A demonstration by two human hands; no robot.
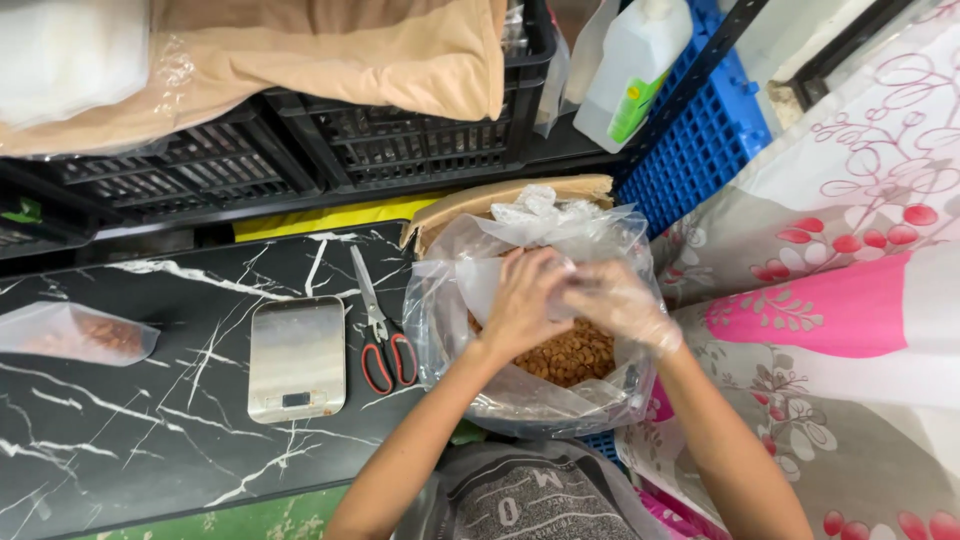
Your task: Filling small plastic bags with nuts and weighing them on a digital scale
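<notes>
nuts (pixel 572 355) lie in the big clear bag (pixel 520 400) inside the cardboard box (pixel 500 198), just right of the table (pixel 130 420) | your left hand (pixel 522 300) and gloved right hand (pixel 615 300) meet above them, fingers curled on a small clear bag (pixel 478 285) | scissors (pixel 380 335) and scale (pixel 296 358) on the table beside the box

A black marble-patterned desk (pixel 150 420) with white veins fills the lower left. Behind it stand black plastic crates (pixel 300 150) (a tan cloth (pixel 330 50) draped over them) and a blue crate (pixel 700 140). A floral pink-and-white cloth (pixel 850 280) covers the right side. Light is even.
</notes>
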